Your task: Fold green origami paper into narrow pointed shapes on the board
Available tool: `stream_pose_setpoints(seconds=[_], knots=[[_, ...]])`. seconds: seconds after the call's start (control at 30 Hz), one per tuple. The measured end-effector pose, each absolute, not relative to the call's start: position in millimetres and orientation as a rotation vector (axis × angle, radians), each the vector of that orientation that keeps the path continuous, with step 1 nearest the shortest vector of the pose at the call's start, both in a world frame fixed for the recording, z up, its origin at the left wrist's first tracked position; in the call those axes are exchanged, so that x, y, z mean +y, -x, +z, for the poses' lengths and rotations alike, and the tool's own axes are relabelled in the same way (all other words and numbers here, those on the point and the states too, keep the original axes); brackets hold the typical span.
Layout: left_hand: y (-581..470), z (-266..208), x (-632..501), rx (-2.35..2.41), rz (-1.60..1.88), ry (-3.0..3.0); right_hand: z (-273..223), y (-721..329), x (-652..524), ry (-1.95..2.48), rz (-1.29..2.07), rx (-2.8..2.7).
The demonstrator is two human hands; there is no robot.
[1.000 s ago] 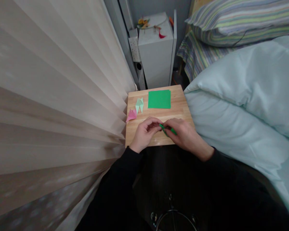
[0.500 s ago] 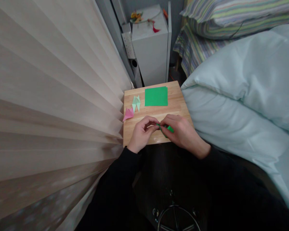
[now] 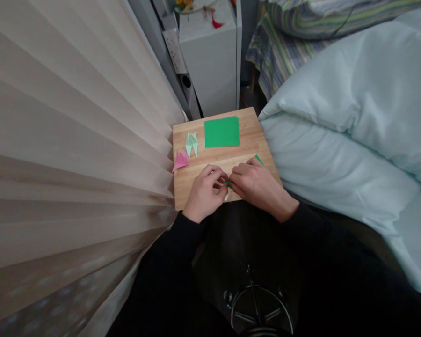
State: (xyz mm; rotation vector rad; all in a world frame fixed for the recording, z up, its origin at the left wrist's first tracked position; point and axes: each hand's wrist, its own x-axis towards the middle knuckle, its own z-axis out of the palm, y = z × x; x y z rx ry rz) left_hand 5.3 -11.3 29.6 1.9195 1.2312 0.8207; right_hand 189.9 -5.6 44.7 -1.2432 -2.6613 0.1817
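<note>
Close to the front edge of a small wooden table, my left hand pinches one end of a folded piece of green origami paper. My right hand is closed on the same paper and covers most of it. A green tip shows beyond the knuckles of that hand. Behind both hands lies a stack of green paper sheets. To its left sit a pale green folded paper figure and a pink folded paper figure, almost touching each other.
A pleated curtain hangs against the table's left side. On the right, a light blue quilt bulges up to the table. A white cabinet stands behind. Below is a round metal chair base.
My right hand has turned over the green paper, and a green tip now shows on its far side. The view has tilted down slightly, shifting the table up and left.
</note>
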Motion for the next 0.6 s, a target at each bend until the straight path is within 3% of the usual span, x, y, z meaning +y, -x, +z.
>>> stream_pose_setpoints(seconds=[0.37, 0.6], knots=[[5, -29, 11, 1.466, 0.389, -2.188, -21, -159, 17, 1.183, 0.201, -2.870], [6, -53, 15, 1.328, 0.409, -2.280, -24, -159, 17, 1.304, 0.209, -2.918]])
